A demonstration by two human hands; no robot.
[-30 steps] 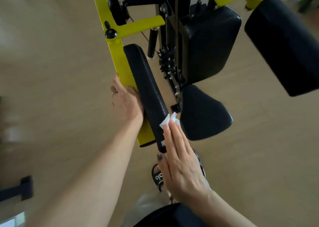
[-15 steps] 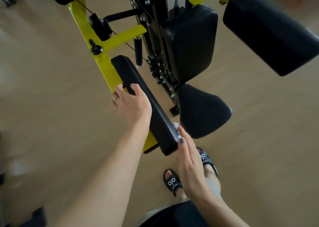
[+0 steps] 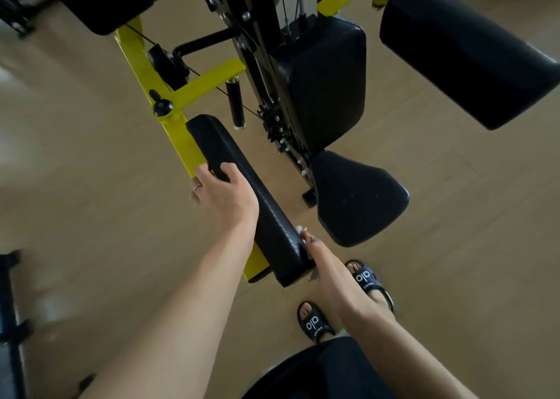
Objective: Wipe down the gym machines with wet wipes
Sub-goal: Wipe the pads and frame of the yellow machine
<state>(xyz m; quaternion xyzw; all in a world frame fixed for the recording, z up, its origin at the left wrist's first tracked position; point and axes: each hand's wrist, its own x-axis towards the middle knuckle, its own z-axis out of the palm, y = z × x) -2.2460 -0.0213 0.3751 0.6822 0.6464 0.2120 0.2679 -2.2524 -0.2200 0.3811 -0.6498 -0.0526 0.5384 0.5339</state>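
Note:
A long black arm pad (image 3: 242, 183) runs along a yellow machine arm (image 3: 178, 131). My left hand (image 3: 225, 197) grips the pad's left edge, thumb on top and fingers round the yellow side. My right hand (image 3: 325, 266) lies edge-on against the pad's near right side with straight fingers. It presses a white wet wipe (image 3: 300, 228) against the pad, and only a small corner of the wipe shows above the fingertips.
The machine's black seat (image 3: 357, 198) and backrest (image 3: 327, 80) stand right of the pad, with a second arm pad (image 3: 466, 53) at the upper right. Cables and a black handle (image 3: 236, 101) hang behind. My sandalled feet (image 3: 315, 321) stand on the wooden floor.
My right hand has turned from flat on the pad's end to edge-on along its right side, hiding most of the wipe. My left hand has slid its grip further up the pad.

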